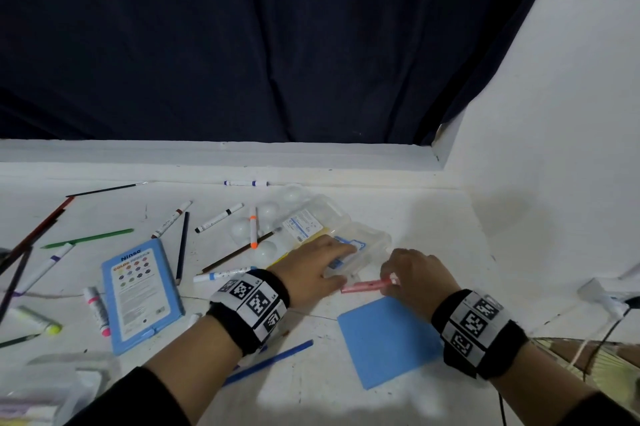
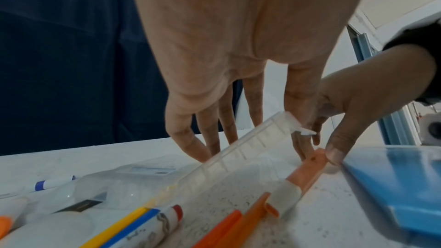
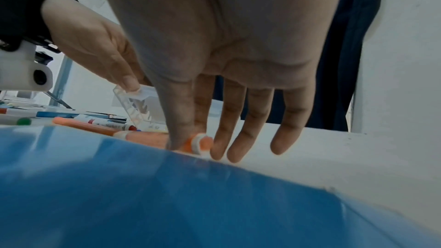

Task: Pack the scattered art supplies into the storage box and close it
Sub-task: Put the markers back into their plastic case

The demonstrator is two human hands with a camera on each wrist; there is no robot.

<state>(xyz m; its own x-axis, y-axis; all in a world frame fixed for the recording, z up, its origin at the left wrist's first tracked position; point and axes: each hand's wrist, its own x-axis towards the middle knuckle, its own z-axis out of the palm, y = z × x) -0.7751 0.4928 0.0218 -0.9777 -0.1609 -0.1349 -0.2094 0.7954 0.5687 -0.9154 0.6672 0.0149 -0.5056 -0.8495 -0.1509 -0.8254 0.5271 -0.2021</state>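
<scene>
Pick-up step: my right hand [image 1: 417,275] pinches the pink marker [image 1: 365,286] lying on the desk [image 1: 433,217] at my 1 o'clock, left hand [image 1: 313,269] flat-fingered on the clear storage box [image 1: 367,240] — next, lift and drop it in.

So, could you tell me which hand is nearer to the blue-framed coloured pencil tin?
Left. The left hand rests on the clear plastic case just right of the tin; the right hand is farther right, pinching the pink marker.

Blue pad [image 1: 384,342]; pink-orange marker [image 1: 365,286]; black-white checkered wristbands [image 1: 251,307].
</scene>
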